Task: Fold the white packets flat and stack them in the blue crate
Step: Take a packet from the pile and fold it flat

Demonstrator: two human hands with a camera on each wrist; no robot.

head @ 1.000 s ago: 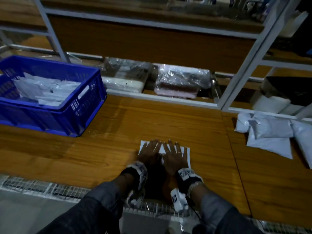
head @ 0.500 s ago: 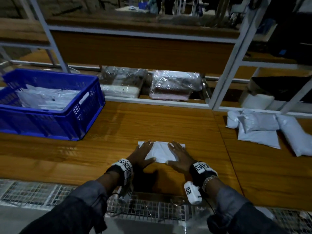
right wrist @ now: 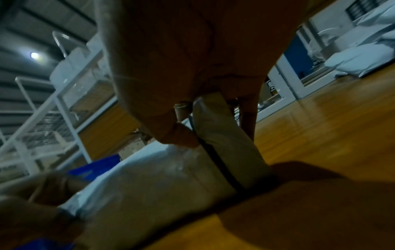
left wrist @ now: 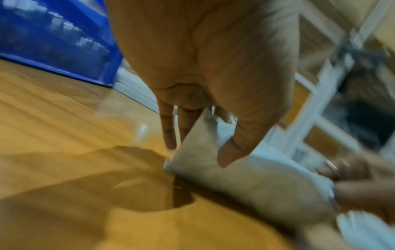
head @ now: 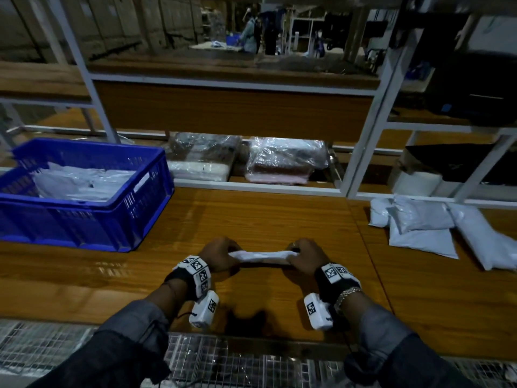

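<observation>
A folded white packet (head: 261, 256) hangs just above the wooden table, held level between both hands. My left hand (head: 221, 257) pinches its left end, thumb over fingers, as the left wrist view shows (left wrist: 205, 148). My right hand (head: 305, 257) pinches the right end (right wrist: 215, 128). The blue crate (head: 117, 219) stands at the far left of the table and holds several flat white packets (head: 84, 183). More white packets (head: 422, 228) lie unfolded in a heap at the right.
A white metal shelf frame (head: 361, 152) runs along the back of the table, with clear-wrapped bundles (head: 285, 161) on its low shelf. A wire mesh strip (head: 223, 359) borders the table's near edge. People stand far off in the background.
Both hands went from pressing the packet flat on the table to gripping its ends and lifting it off the surface. The head view has tilted up.
</observation>
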